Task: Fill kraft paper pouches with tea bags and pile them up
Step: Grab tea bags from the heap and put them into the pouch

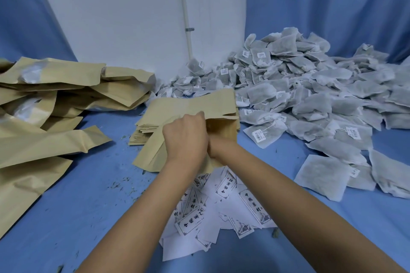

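Gripping open pouch [224, 127] at mouth edge: left hand [185, 137], fingers curled over rim. Right hand [216, 146] pushed inside pouch to wrist; fingers hidden, cannot tell if holding anything. Pouch lies on stack of flat pouches [188, 104], centre of blue cloth [88, 184]. Bulging pouches [44, 99] piled at left. Tea bag heap [310, 86] at right, just beside stack. Printed labels [221, 206] scattered under forearms.

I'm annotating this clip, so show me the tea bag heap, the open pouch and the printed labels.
tea bag heap [310, 86]: head view, on a bag near the heap's middle.
open pouch [224, 127]: head view, on the inner wall at its mouth.
printed labels [255, 206]: head view, on one face-up label's print.
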